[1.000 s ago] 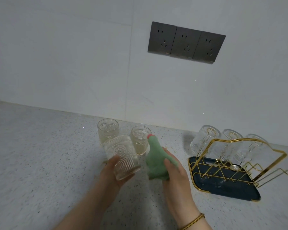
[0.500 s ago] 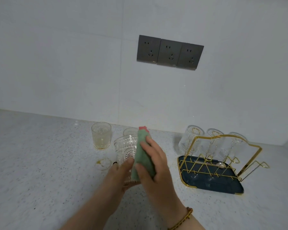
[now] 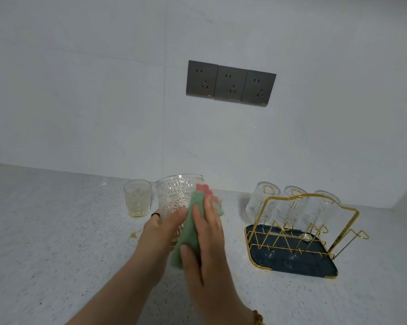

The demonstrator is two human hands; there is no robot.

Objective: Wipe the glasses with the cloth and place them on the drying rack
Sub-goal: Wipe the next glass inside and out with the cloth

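My left hand [image 3: 161,227] grips a clear patterned glass [image 3: 174,195], held upright above the counter. My right hand [image 3: 204,249] presses a green cloth [image 3: 188,231] with a pink corner against the glass's right side. A second glass [image 3: 137,201] stands on the counter just left of the held one. The gold wire drying rack [image 3: 301,221] on its dark blue tray [image 3: 298,266] sits at the right, with three glasses [image 3: 263,202] hung upside down along its back row. Any glass behind the held one is hidden.
The speckled grey counter [image 3: 57,242] runs to a white wall with three dark sockets [image 3: 230,83]. A small yellowish ring mark [image 3: 134,235] lies on the counter beside my left wrist. The rack's front prongs [image 3: 359,235] are bare.
The held glass has risen and now covers the glass behind it. My right hand brought the cloth from beside the glass onto its side and has slid it along.
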